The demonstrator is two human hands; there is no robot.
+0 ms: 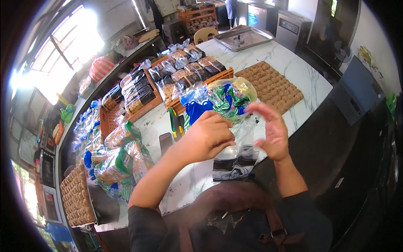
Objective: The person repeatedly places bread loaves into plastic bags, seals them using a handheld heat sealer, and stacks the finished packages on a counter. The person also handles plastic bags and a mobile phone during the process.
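A clear plastic bag [243,140] with a black printed lower part lies at the table's near edge, below and between my hands. My left hand [211,136] is closed, its fingertips pinched at the upper film of this bag. My right hand [272,132] is to the right of the bag, fingers curved and thumb apart, with nothing seen in it. Just beyond both hands is a yellowish clear bag [250,89] filled with green-striped and blue wrappers. Blue plastic pieces [197,111] lie beside it, partly behind my left hand.
Orange crates [168,101] hold bagged loaves [197,71]. More bagged bread [121,161] is piled at left, near a phone [166,143] and a cutter [180,126]. Egg trays [270,86] lie right and far left. A metal tray [243,38] sits behind; a laptop [357,86] stands right.
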